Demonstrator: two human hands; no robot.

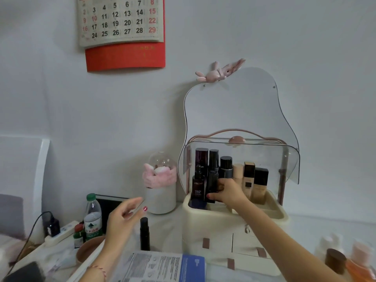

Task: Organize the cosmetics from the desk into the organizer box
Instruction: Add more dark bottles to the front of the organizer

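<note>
Black bottle (212,176) gripped by my right hand (227,192), seating it in the box (234,218); left hand (124,218) loose, tube (144,234) next.

Organizer box (213,228): smooth cream plastic with clear glossy lid (264,155); bottles (212,171) glossy black; water bottle (93,216) clear plastic; leaflet (158,265) printed paper.

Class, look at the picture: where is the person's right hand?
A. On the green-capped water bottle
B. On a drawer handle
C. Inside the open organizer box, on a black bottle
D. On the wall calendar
C: the right hand reaches into the organizer box, fingers round a black bottle.
</note>
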